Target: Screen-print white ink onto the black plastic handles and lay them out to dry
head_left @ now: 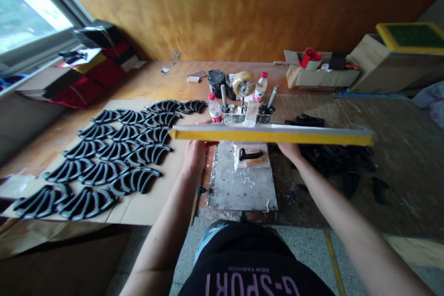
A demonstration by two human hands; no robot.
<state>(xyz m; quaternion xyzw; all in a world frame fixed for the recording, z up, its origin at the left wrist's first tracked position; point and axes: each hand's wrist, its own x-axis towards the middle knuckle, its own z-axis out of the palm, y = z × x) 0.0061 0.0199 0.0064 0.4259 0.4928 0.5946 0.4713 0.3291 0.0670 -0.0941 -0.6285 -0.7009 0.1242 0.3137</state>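
Observation:
A long yellow-edged frame (270,135) hangs level above the bench, hinged at a metal clamp (247,115) behind it. My left hand (194,155) and my right hand (289,150) reach up to its near edge from below, with the fingertips hidden behind it. Under the frame lies a scratched metal plate (243,187). On that plate sits a small black part (250,154) over a pale piece. Several curved black parts (104,157) lie in rows on cardboard (145,208) to my left.
A heap of black parts (333,157) lies right of the plate. Behind the clamp stand two bottles (214,107), (261,87), a tape roll (243,83) and a black pot (216,81). Cardboard boxes (322,76) sit at the back right, and red and black stacks (93,78) by the window.

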